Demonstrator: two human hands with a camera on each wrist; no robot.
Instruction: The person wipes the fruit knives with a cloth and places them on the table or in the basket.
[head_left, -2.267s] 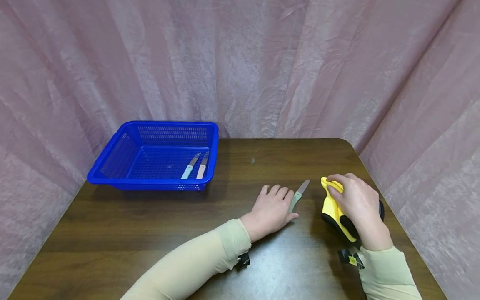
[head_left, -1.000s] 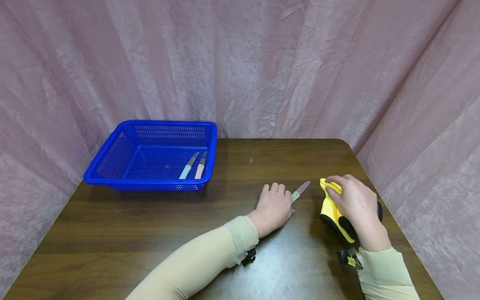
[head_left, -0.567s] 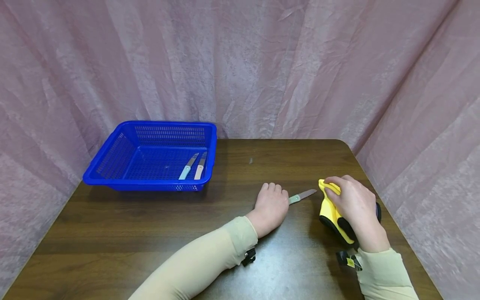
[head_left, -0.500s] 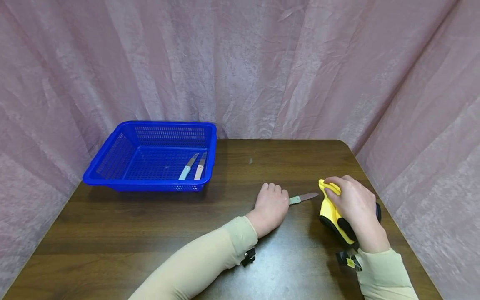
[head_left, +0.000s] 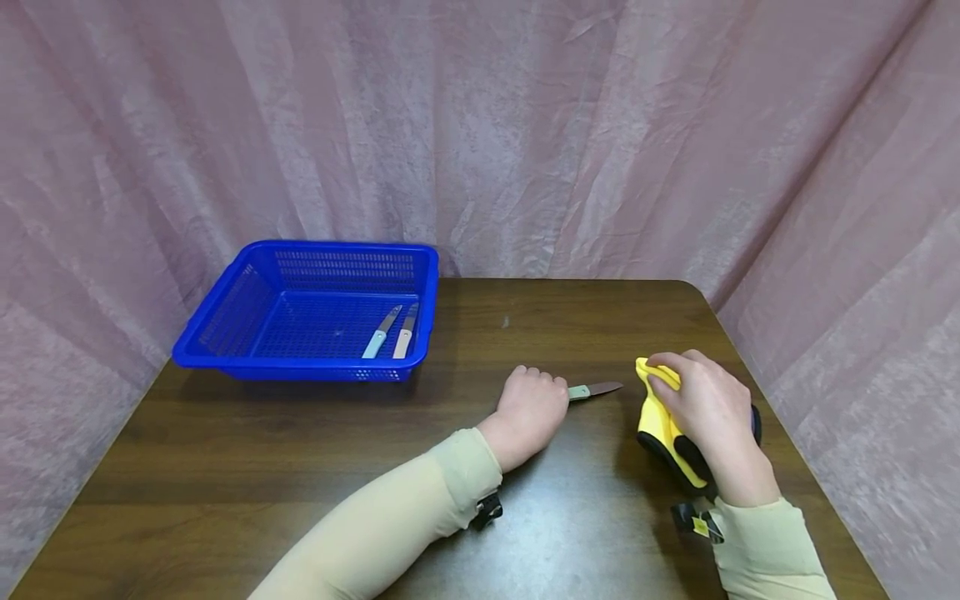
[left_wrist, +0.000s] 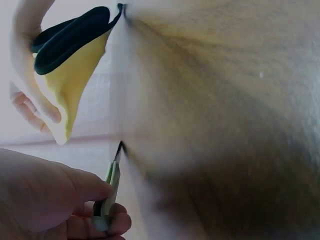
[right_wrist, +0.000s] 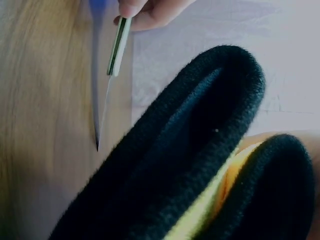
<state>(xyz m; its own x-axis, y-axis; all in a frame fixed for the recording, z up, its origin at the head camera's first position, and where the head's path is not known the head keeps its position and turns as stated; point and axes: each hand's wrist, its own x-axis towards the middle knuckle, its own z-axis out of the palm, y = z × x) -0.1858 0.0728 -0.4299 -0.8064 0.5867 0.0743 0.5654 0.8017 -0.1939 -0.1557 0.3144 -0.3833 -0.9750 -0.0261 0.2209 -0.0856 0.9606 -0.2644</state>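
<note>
My left hand grips a small knife by its pale green handle, in the middle right of the table. The blade points right, toward the cloth; the right wrist view shows its narrow edge apart from the cloth. Farther right, my right hand pinches a bunched yellow cloth with thick black edging. Seen from the left wrist, the fingers close on the yellow side near its lower tip. The hand covers much of the cloth in the head view.
A blue plastic basket stands at the back left of the wooden table. Two knives lie in it, one with a light blue handle, the other with a pink handle. A pink curtain hangs behind.
My left hand, earlier spread over the knife, has curled round its handle. The blade has swung from pointing up and right to pointing right, and shifted slightly left. My right hand stays on the cloth.
</note>
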